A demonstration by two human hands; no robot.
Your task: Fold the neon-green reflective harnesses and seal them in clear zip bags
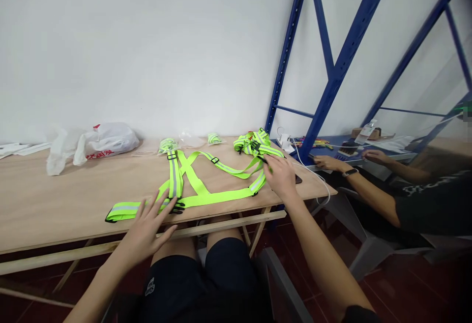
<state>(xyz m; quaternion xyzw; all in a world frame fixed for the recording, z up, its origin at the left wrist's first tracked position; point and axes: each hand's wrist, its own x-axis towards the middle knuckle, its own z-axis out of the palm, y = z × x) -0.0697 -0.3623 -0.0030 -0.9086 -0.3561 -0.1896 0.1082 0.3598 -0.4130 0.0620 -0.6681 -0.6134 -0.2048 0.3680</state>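
A neon-yellow reflective vest [224, 196] made of elastic straps with grey stripes lies spread on the wooden table [62, 200]. Over its left end, my left hand [147, 229] is open with fingers spread, the fingertips at the strap beside a black buckle [179, 206]. At the vest's right side, my right hand [282, 175] is closed on a strap end with a black piece at the fingertips; the fingers partly hide it. Just beyond that hand sits a heap of similar bundled neon straps [254, 141].
White plastic bags [114, 138] lie at the back left. Small packed neon bundles [214, 138] rest near the wall. A dark phone [298, 179] and white cable [324, 185] are at the right edge, near a blue metal rack [320, 102]. A co-worker [424, 205] sits to the right.
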